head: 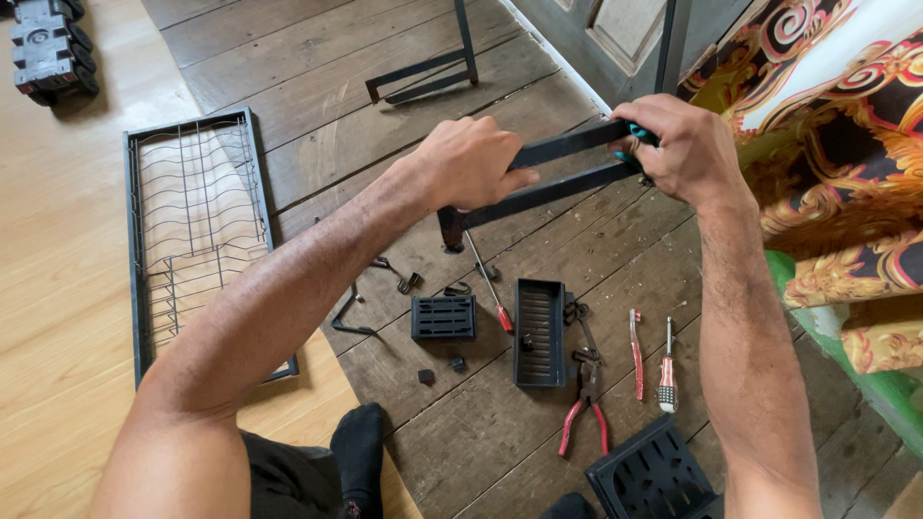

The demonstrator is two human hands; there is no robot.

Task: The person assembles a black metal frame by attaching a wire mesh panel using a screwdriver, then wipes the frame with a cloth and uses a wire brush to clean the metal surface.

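Dark, worn floorboards point(500, 423) run under the work, meeting a strip of pale laminate point(67, 288) to the left, where a wire rack point(197, 240) lies flat in its black frame. Both hands are raised above the boards with a black metal frame piece point(548, 183) between them, two flat bars running side by side and joined at the lower left end. The left hand point(471, 163) is closed over the bars near that joined end, fingers curled on top and thumb underneath. The right hand point(678, 149) is wrapped tight around the far end, and something teal shows inside its fist; whether that is a tool handle or a cap I cannot tell. The piece looks stiff and fairly light, painted smooth, so it would probably slip a little in a loose grip; holding it at both ends, as here, seems the steadiest way, since one end alone would likely let it swing. On the boards below lie a red-handled screwdriver point(488, 284), red-handled pliers point(584, 408), two more small screwdrivers point(652, 358), a long black tray point(539, 332), a small slotted black box point(443, 317), a perforated black tray point(654, 476) and loose hooks point(404, 279). A patterned cloth point(836, 144) hangs at the right.
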